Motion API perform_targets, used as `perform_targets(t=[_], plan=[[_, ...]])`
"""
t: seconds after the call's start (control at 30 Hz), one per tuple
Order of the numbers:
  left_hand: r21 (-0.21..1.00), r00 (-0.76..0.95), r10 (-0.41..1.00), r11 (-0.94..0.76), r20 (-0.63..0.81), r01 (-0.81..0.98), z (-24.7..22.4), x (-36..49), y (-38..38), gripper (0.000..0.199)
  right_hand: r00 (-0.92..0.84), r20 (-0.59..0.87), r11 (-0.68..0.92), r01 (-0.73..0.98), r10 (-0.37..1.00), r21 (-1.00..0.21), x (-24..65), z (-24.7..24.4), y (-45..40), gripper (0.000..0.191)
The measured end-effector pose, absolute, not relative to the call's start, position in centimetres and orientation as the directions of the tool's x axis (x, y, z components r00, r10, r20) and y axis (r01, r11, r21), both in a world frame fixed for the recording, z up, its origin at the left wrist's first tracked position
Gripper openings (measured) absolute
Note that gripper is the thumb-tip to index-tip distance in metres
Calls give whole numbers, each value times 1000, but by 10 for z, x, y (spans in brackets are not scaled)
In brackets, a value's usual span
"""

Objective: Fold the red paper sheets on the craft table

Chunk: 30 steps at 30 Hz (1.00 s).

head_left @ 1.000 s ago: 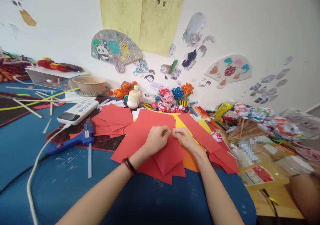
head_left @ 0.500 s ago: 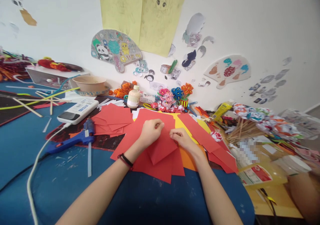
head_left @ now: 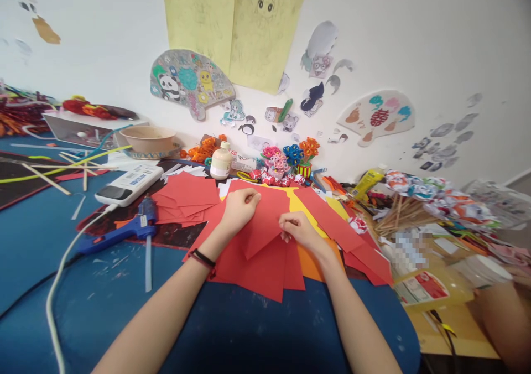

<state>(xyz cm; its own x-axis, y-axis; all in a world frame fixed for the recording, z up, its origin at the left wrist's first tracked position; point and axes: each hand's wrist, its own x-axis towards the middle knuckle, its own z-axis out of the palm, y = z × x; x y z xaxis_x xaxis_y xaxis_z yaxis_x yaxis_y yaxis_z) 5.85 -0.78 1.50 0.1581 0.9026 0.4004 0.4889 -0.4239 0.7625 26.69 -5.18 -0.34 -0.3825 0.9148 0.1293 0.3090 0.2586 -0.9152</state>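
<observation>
My left hand [head_left: 240,212] is closed, thumb against curled fingers, at the upper left of a red sheet of paper [head_left: 262,234]. My right hand [head_left: 299,229] pinches the sheet's right side. The held sheet lies slanted, one corner pointing down toward me, above more red sheets [head_left: 253,277] spread on the blue table. Its contact with my left fingertips is partly hidden. Yellow paper [head_left: 307,213] and orange paper [head_left: 321,263] show from under the pile beside my right hand.
Left of the pile are small red cards [head_left: 188,197], a blue glue gun [head_left: 120,234] and a white power strip [head_left: 130,186] with its cable. A cream bottle [head_left: 221,161] and craft flowers [head_left: 292,158] line the wall. Red strips [head_left: 332,219] and a large bottle [head_left: 440,288] lie right.
Both hands have shifted slightly left, and the held red sheet has moved up and left with them. The lower corner of the sheet sits higher than before.
</observation>
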Motion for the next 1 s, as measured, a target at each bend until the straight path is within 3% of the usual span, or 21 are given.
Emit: perform_targets(t=[0.27, 0.4, 0.57, 1.0], plan=[[818, -21, 903, -378, 429, 434, 11, 35, 11, 27, -384, 160, 296, 327, 909, -897, 266, 0, -53, 18], [894, -29, 934, -332, 357, 301, 4, 35, 15, 28, -289, 162, 260, 341, 943, -904, 266, 0, -52, 19], [950, -19, 960, -272, 278, 154, -2, 45, 12, 28, -306, 168, 267, 319, 937, -910, 266, 1, -53, 29], [962, 25, 969, -246, 245, 121, 5, 48, 6, 28, -298, 150, 249, 331, 943, -910, 263, 6, -55, 29]])
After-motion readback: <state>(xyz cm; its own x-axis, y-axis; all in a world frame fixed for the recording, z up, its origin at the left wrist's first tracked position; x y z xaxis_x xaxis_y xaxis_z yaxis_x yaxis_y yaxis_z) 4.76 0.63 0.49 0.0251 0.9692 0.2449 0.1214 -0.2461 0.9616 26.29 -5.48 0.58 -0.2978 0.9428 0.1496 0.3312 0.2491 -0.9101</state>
